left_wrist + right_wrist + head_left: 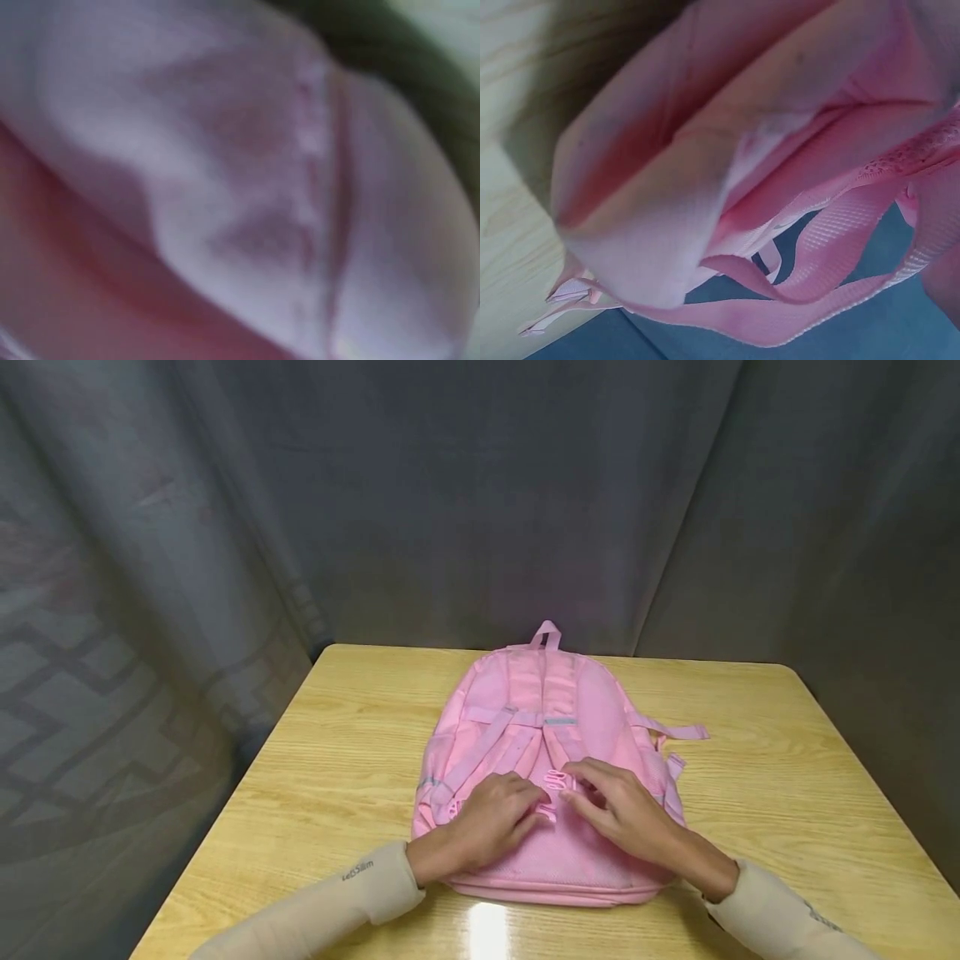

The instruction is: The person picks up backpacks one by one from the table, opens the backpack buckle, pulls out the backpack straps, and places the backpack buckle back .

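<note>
A pink backpack (585, 852) lies on the table with its shoulder straps (558, 689) facing up and its top handle pointing to the far edge. Over its lower middle, my left hand (487, 818) pinches a small pink buckle piece (549, 813) between thumb and fingers. Just to the right, my right hand (618, 806) holds a pronged pink buckle piece (556, 779) at its fingertips. The two pieces are apart. Blurred pink fabric (225, 150) fills the left wrist view. Pink side fabric (652, 217) and loose webbing (840, 247) show in the right wrist view; neither wrist view shows fingers.
The wooden table (352, 727) extends on both sides of the backpack. Loose strap ends (682, 732) stick out over its right side. Grey curtains (480, 510) hang behind the table and at both sides.
</note>
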A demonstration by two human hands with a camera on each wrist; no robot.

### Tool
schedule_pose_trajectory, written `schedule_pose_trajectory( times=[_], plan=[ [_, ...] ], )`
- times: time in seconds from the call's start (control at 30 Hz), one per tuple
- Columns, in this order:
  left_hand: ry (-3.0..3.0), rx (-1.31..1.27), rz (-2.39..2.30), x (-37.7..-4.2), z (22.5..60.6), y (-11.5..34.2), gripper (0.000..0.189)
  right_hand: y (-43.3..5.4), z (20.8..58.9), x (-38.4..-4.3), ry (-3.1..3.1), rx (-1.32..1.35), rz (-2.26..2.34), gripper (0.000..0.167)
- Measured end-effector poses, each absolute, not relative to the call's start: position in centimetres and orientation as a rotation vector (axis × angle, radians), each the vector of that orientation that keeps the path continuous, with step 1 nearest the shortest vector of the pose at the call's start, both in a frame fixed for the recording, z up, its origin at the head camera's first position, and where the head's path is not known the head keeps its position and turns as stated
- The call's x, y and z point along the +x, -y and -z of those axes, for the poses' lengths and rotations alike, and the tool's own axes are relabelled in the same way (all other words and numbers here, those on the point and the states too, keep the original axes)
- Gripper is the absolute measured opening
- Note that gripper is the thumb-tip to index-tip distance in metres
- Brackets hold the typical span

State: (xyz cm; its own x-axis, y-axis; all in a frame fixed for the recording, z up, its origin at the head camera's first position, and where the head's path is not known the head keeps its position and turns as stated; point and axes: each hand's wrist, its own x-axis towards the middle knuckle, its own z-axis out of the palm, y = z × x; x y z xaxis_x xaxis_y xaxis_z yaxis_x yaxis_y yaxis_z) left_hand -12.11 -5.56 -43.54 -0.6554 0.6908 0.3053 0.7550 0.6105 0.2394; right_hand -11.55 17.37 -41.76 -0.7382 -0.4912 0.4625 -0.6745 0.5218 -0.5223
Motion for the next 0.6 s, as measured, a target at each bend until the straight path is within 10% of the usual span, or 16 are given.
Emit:
schedule_pose_trajectory(
  times=[0.6],
  plan=[
    [2.644, -1.224, 0.374, -11.75, 44.14, 5.33, 0.020, -17.16, 41.92, -11.61, 2.476, 1.003, -1.018, 0.022]
  ],
)
